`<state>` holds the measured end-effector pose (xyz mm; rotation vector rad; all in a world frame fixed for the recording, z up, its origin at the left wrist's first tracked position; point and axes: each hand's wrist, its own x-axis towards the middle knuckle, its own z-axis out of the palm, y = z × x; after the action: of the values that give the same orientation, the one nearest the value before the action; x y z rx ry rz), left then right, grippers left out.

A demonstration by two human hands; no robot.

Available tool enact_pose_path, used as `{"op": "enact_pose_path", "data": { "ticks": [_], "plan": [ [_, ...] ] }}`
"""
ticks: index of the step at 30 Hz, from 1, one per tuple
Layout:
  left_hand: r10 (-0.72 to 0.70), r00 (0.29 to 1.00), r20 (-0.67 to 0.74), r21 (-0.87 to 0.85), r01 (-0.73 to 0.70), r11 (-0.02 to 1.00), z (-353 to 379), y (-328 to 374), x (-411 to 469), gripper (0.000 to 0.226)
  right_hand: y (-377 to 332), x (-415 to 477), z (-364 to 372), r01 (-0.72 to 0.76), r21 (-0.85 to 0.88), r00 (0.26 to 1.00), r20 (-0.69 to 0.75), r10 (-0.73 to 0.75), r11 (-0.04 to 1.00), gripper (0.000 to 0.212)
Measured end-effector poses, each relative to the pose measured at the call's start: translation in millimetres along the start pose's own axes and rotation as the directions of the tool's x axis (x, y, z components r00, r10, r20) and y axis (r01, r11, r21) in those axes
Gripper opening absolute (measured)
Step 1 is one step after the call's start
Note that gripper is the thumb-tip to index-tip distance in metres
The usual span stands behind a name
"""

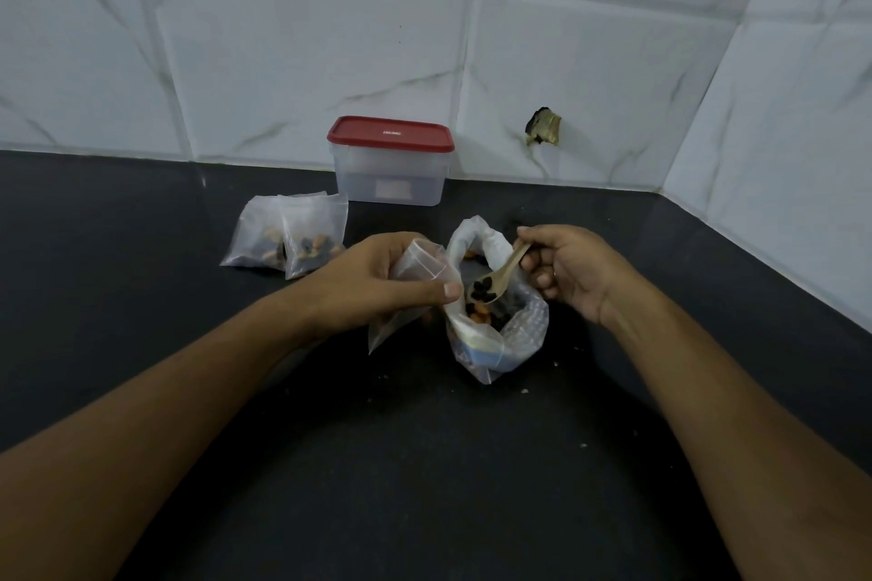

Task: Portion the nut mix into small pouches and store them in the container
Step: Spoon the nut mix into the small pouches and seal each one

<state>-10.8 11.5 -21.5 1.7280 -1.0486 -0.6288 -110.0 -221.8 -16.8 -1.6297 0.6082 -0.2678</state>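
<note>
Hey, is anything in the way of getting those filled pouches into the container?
Yes: the red lid is on the container, closing its top. The counter between the pouches and it shows nothing else.

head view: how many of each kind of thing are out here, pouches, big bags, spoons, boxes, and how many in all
small pouches: 3 (2 filled pouches lying at left, 1 held pouch in the left hand)
large bag of nut mix: 1
wooden spoon: 1, in the right hand
container with red lid: 1
total: 6
</note>
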Motion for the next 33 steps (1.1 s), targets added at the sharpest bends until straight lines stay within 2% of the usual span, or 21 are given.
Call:
{"op": "enact_pose_path", "data": {
  "ticks": [8, 12, 18, 23, 27, 33],
  "plan": [
    [0.017, 0.995, -0.095, 0.046, -0.012, 0.999, -1.1, -0.5, 0.5, 0.047, -4.0, 0.4, -2.4, 0.071, 0.104, 0.997, -0.004, -0.071, 0.992, 0.028],
    [0.019, 0.996, -0.090, 0.050, -0.015, 0.999, -0.5, -0.5, -0.7, 0.043, -8.3, -2.7, -3.3, 0.144, 0.203, 0.990, -0.031, -0.140, 0.969, 0.023],
    [0.035, 0.992, -0.125, 0.067, -0.027, 0.997, -0.4, -3.1, 1.1, 0.035, -16.9, -12.2, 5.2, 0.229, 0.269, 0.971, 0.009, -0.241, 0.936, 0.017],
    [0.074, 0.983, -0.169, 0.075, -0.062, 0.995, 0.6, -6.2, 2.9, 0.038, -16.6, -19.0, 16.7, 0.289, 0.213, 0.949, 0.068, -0.309, 0.933, 0.018],
    [0.099, 0.974, -0.205, 0.095, -0.081, 0.992, 2.2, -7.2, 4.2, 0.038, -17.2, -24.3, 22.9, 0.351, 0.122, 0.912, 0.181, -0.368, 0.928, 0.015],
    [0.115, 0.970, -0.216, 0.103, -0.094, 0.990, 2.7, -9.2, 5.0, 0.034, -17.3, -27.9, 24.2, 0.364, 0.023, 0.879, 0.322, -0.352, 0.931, 0.013]
  ]
}}
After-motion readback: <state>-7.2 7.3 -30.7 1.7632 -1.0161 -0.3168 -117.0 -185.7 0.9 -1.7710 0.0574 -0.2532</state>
